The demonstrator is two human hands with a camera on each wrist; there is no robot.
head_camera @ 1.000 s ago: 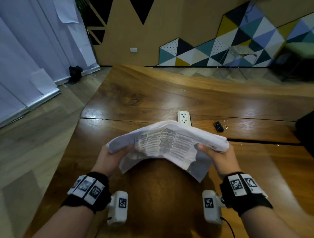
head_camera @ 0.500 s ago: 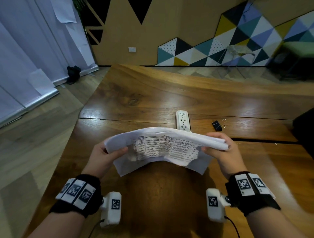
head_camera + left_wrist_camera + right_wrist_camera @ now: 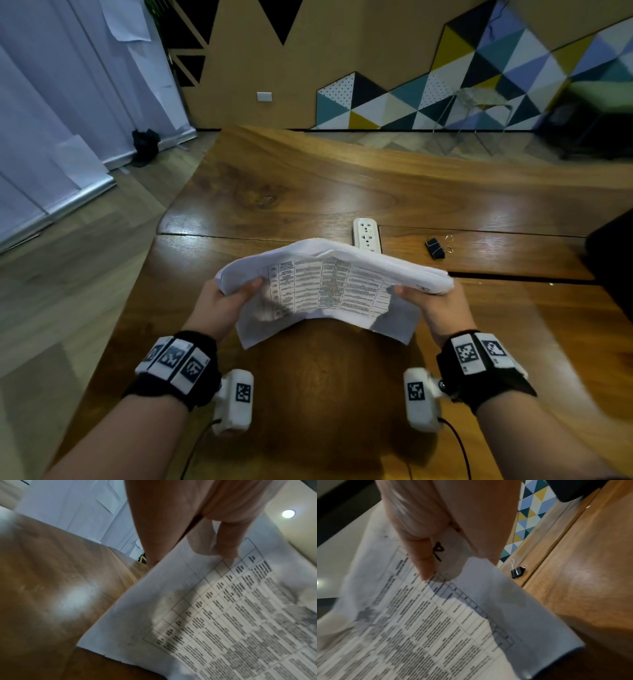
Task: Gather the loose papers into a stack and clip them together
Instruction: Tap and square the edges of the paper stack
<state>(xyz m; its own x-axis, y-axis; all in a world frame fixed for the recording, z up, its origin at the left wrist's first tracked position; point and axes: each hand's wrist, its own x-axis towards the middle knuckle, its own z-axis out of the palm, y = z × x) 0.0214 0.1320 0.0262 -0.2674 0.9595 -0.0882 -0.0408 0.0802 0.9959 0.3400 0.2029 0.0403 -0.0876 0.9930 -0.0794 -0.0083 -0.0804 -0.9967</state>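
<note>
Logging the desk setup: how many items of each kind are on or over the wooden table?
Stack of white printed papers: 1
Black binder clip: 1
White power strip: 1
Total: 3

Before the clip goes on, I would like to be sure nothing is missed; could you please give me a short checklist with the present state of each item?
1. Left hand grips the papers at their left end: ok.
2. Right hand grips their right end: ok.
3. Sheet edges flush: not ok; one lower sheet sticks out at the near corners.
4. Stack flat: not ok; it arches upward between the hands.
5. Binder clip in view on the table, beyond the right hand: ok.
6. A hand free for the clip: not ok.
</note>
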